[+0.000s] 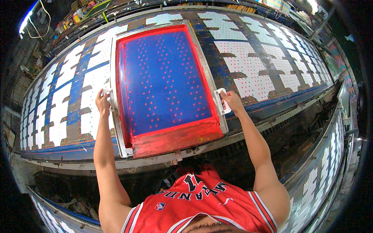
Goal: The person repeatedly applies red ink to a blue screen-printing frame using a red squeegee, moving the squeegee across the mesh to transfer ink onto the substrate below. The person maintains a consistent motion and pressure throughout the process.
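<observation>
Your left hand (102,103) and right hand (233,102) both look wrapped round the white handles (221,91), red-edged screen (163,81) between them over the long table (209,48). Lift unevenly and it could skew; any wet red ink (178,141) might smear those white pieces (250,77) alongside.

A fluorescent tube (25,21) at the upper left is glaring white, and a second lamp (312,5) at the upper right is burning out to a bright patch. White cut panels (254,83) are reflecting strongly; those left of the silkscreen frame (206,73) are losing surface detail. The blue mesh (163,77) is receiving moderate, fairly even light. Below the table's front rail (279,119), deep shadow is obscuring most detail. I am seeing the long table edges bowing and the outermost panels compressing and softening. Black vignetting is closing the corners. The left hand (102,103) and right hand (232,101) are appearing crisp.
</observation>
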`<action>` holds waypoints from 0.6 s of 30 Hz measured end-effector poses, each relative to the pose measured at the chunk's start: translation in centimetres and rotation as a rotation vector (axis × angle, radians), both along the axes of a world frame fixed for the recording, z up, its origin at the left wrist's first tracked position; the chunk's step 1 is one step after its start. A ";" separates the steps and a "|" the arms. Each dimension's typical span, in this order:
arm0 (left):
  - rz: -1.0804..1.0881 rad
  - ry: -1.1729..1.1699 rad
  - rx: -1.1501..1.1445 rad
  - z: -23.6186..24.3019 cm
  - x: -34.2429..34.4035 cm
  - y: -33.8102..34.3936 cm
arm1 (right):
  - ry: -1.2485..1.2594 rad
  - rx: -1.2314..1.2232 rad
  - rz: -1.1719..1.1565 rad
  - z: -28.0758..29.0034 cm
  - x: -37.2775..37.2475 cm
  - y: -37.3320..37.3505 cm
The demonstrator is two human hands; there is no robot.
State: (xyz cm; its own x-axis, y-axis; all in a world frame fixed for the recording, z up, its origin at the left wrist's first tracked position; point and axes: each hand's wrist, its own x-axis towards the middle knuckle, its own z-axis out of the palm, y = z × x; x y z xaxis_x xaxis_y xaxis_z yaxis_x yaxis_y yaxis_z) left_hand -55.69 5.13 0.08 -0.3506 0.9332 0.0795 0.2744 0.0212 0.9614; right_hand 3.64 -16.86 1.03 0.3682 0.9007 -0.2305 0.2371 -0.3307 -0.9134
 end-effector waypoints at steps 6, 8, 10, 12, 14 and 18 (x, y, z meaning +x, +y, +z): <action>-0.027 -0.037 0.000 -1.0 0.2 -0.4 | 0.017 -0.051 0.013 -0.2 0.4 -1.1; -0.014 -0.036 -0.026 -0.8 0.4 -0.4 | 0.055 -0.058 -0.008 -0.3 0.5 -1.2; -0.023 -0.059 -0.006 -0.7 0.7 -0.4 | 0.041 -0.051 -0.013 -0.3 0.8 -1.2; -0.024 -0.061 -0.008 -0.5 1.1 -0.6 | 0.042 -0.063 -0.013 -0.3 1.1 -1.1; -0.018 -0.037 -0.042 -0.6 1.6 -0.9 | 0.040 -0.110 -0.026 -0.1 1.6 -1.1; -0.014 -0.001 -0.058 -0.8 2.9 -1.0 | 0.051 -0.135 -0.023 0.6 2.5 -1.3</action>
